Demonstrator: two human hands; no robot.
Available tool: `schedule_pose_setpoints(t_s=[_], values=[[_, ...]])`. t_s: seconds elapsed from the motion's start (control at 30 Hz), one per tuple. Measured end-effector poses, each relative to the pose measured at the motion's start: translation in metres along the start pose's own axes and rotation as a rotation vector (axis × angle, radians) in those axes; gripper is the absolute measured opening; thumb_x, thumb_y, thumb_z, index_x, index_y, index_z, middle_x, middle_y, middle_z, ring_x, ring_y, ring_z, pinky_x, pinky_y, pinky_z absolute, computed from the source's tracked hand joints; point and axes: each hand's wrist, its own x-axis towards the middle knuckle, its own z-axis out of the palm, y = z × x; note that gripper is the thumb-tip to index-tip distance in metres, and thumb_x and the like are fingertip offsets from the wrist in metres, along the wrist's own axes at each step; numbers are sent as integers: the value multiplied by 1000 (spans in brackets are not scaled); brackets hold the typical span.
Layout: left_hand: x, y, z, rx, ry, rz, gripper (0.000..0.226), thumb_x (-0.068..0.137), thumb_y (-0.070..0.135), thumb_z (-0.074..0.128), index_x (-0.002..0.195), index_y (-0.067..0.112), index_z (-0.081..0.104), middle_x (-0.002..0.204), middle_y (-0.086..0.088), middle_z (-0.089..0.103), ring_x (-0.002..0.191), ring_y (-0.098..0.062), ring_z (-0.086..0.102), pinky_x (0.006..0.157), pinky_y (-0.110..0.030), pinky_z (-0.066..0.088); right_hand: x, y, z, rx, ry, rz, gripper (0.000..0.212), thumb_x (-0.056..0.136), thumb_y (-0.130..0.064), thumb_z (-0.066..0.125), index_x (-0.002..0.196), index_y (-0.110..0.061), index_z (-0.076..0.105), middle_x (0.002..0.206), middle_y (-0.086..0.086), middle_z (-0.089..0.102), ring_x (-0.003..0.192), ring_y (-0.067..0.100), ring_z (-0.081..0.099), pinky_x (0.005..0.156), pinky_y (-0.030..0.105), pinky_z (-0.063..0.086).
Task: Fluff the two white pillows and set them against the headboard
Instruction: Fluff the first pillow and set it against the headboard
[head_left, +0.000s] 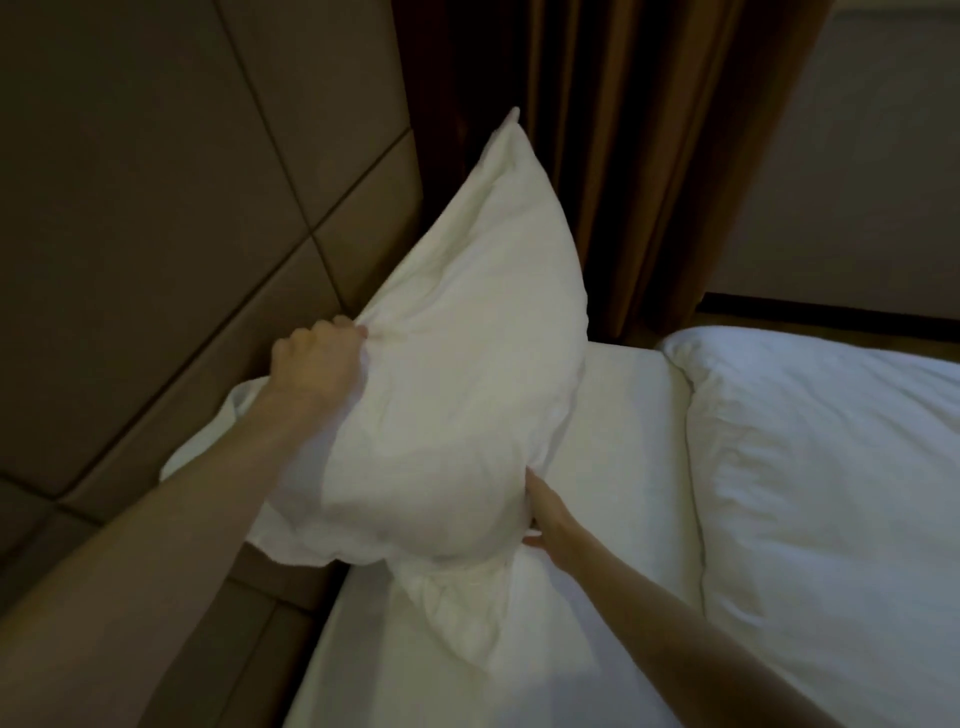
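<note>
A white pillow (457, 364) is lifted off the bed and tilted, its far corner pointing up in front of the curtain. My left hand (317, 358) clenches the pillow's left edge close to the padded brown headboard (156, 234). My right hand (550, 514) grips its lower right edge from below. Under the raised pillow lies a second white pillow (467, 613), partly hidden, resting on the white sheet (623, 441) near the headboard.
A folded-back white duvet (831, 493) covers the right side of the bed. A dark brown curtain (623, 156) hangs beyond the bed's far edge, with a pale wall (857, 182) to its right.
</note>
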Motion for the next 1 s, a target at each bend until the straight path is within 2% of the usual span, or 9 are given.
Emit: schedule_pose_setpoints(t_s=[0.13, 0.3, 0.43, 0.53, 0.6, 0.67, 0.77, 0.87, 1.0], values=[[0, -7, -19, -62, -79, -95, 25, 94, 20, 44, 102, 2, 60, 104, -23, 65, 96, -43, 62, 78, -44, 49, -17, -18, 5, -58, 94, -130, 56, 95, -43, 37, 146, -22, 34, 149, 9, 43, 128, 31, 46, 105, 45, 42], [-58, -20, -15, 120, -190, 23, 9, 71, 0, 66, 75, -4, 59, 59, -22, 66, 52, -37, 67, 50, -40, 52, -26, -42, 3, -111, 195, -335, 62, 98, -41, 39, 153, -22, 19, 159, 8, 27, 143, 31, 31, 117, 44, 25], [-67, -38, -17, 246, -207, 111, 18, 74, 9, 69, 82, -5, 61, 61, -18, 67, 53, -32, 67, 52, -31, 46, -23, -74, 2, -108, 211, -479, 63, 99, -44, 35, 154, -26, 11, 164, 1, 9, 148, 27, 18, 120, 43, 17], [-73, -37, -23, 271, -180, 119, 14, 82, 12, 63, 78, -2, 61, 72, -20, 66, 64, -32, 66, 52, -30, 43, -19, -76, 14, -133, 140, -432, 66, 99, -45, 31, 154, -26, 1, 164, 1, 2, 149, 28, 14, 119, 44, 14], [-66, -27, -26, 270, -95, 132, 13, 90, 14, 51, 91, 3, 58, 92, -18, 62, 81, -32, 61, 57, -33, 43, -18, -62, 25, -136, 97, -341, 69, 98, -49, 28, 154, -24, -4, 164, 4, 1, 149, 29, 12, 121, 44, 11], [-53, -11, -19, 169, -24, 183, 17, 93, 20, 46, 104, 10, 55, 109, -12, 57, 98, -28, 55, 76, -36, 44, -20, -42, 32, -148, 65, -249, 72, 98, -52, 25, 154, -20, -6, 164, 6, 1, 149, 29, 10, 121, 44, 10], [-42, 29, -1, -119, -19, 331, 36, 95, 19, 41, 128, 10, 51, 141, -12, 47, 128, -27, 45, 107, -36, 29, -27, -16, 28, -175, -28, -107, 70, 98, -52, 23, 154, -21, -7, 164, 5, 4, 149, 28, 13, 120, 46, 16], [-46, 53, 24, -123, -85, 406, 51, 98, 35, 30, 147, 19, 30, 159, -4, 22, 147, -21, 19, 118, -41, 11, -32, 0, 13, -250, -125, 13, 68, 98, -54, 21, 155, -25, -1, 163, 2, 12, 147, 29, 21, 115, 50, 22], [-57, 22, 55, -57, -160, 204, 60, 95, 53, 9, 151, 32, 4, 162, 4, 0, 149, -18, 1, 119, -44, 1, -30, 10, -8, -292, -164, 47, 64, 98, -48, 32, 153, -20, 16, 160, 1, 22, 145, 28, 27, 114, 50, 24]])
